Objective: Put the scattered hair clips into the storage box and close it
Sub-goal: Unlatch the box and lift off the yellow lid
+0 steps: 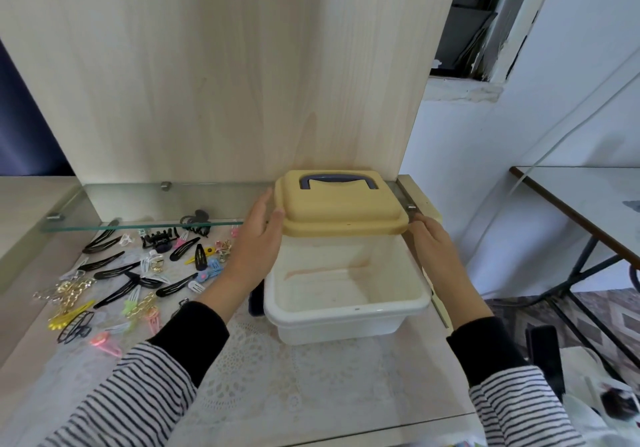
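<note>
A yellow lid is held between the two hands: its left edge is gripped by the left hand, thumb on the rim and fingers behind it, while its right edge is taken by the fingertips of the right hand. The lid, topped by a dark blue handle, is raised and tilted over the far side of the white storage box, which stands open directly below and between the hands; whether the lid is hinged cannot be told. Nothing is seen inside the box beyond faint stains. Well out to the left of the left hand, the hair clips lie scattered on the lace-covered bench, black snap clips mixed with coloured ones, claw clips and gold chains, some tucked beneath a glass shelf beyond them. The task is judged to be at its very start: the box has been opened, no clip is stored, and the whole pile is left to be gathered, after which the lid must be brought down and shut.
</note>
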### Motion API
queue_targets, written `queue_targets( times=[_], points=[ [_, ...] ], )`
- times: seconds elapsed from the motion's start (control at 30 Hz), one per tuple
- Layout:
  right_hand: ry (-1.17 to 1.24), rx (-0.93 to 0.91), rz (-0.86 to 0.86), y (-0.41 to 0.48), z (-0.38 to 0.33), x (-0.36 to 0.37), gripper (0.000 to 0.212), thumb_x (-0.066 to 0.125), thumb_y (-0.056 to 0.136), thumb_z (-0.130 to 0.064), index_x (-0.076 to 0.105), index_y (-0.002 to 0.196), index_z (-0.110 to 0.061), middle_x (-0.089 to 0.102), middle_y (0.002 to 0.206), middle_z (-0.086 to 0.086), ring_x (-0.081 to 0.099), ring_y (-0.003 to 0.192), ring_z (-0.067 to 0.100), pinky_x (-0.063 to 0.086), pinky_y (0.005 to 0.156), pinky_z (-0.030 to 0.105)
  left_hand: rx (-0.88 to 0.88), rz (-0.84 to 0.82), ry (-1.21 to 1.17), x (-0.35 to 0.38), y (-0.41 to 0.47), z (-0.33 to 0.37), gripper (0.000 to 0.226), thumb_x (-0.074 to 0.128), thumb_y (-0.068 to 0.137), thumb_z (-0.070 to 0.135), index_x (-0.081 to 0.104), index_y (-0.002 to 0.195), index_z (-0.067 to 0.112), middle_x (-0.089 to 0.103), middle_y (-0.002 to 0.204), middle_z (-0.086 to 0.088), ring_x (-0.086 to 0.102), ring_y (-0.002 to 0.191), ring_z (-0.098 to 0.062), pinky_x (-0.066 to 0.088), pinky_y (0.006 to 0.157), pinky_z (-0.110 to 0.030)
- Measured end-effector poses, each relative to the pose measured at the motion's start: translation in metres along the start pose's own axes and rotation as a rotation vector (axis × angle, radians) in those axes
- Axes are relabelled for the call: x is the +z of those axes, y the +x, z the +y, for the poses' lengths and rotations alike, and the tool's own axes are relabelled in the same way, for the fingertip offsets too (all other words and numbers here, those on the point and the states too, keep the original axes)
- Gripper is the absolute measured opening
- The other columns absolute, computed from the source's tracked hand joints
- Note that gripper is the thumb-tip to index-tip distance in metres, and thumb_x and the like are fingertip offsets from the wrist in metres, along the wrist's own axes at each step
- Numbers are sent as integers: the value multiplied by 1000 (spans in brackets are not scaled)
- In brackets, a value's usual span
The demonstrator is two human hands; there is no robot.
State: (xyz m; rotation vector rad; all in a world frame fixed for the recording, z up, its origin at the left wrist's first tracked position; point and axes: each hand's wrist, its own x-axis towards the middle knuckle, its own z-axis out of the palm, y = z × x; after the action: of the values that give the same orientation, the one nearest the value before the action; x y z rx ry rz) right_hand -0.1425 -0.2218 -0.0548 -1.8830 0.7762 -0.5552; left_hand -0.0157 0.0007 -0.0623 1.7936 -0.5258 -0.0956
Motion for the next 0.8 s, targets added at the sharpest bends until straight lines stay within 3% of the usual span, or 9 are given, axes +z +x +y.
queue_targets(
  times=[0.13, 0.2, 0.27, 0.4, 0.47, 0.57, 0.8],
  points=[
    [26, 69, -33, -6, 4, 2, 25, 44, 90, -34, 62, 95, -16, 61, 93, -1, 57, 88, 20, 42, 69, 32, -33, 147, -59, 5, -9, -2, 38, 46, 100, 25, 44, 136, 13, 52, 133, 1, 49, 119, -9, 36, 91, -17],
    [34, 72, -39, -8, 4, 2, 26, 47, 89, -33, 55, 76, -13, 58, 78, 1, 53, 73, 20, 40, 64, 30, -72, 183, -59, 6, -10, -3, 33, 51, 97, 25, 48, 128, 12, 55, 121, 2, 53, 110, -11, 39, 80, -13],
    [22, 64, -52, -11, 2, 3, 27, 47, 90, -29, 47, 69, -11, 49, 67, 3, 44, 64, 20, 34, 58, 28, -125, 168, -60, 6, -11, -3, 33, 52, 97, 28, 48, 126, 14, 55, 113, 7, 53, 108, -12, 40, 81, -19],
    [-13, 49, -82, -11, 0, 3, 32, 47, 90, -24, 54, 81, 6, 50, 71, 9, 46, 64, 18, 34, 57, 28, -153, 121, -30, 10, -12, -4, 36, 48, 98, 33, 46, 130, 15, 52, 116, 10, 49, 104, -8, 34, 84, -24],
    [-22, 50, -79, -10, 1, 3, 31, 47, 91, -23, 60, 86, 4, 55, 72, 8, 49, 66, 18, 36, 60, 28, -160, 157, -16, 10, -11, -5, 36, 50, 98, 33, 49, 129, 15, 53, 115, 9, 50, 104, -9, 36, 85, -25],
    [-32, 49, -72, -11, -1, 2, 28, 47, 92, -25, 61, 74, -8, 55, 65, 1, 49, 63, 17, 37, 58, 27, -182, 193, 6, 9, -8, -6, 34, 54, 95, 34, 54, 123, 15, 57, 109, 7, 53, 101, -11, 41, 85, -28],
    [-58, 67, -77, -8, -1, 1, 29, 47, 91, -26, 66, 84, -5, 59, 70, 2, 52, 66, 18, 39, 60, 27, -216, 203, -17, 9, -7, -6, 29, 58, 93, 37, 56, 115, 18, 61, 102, 5, 56, 93, -11, 39, 76, -25]
  ],
)
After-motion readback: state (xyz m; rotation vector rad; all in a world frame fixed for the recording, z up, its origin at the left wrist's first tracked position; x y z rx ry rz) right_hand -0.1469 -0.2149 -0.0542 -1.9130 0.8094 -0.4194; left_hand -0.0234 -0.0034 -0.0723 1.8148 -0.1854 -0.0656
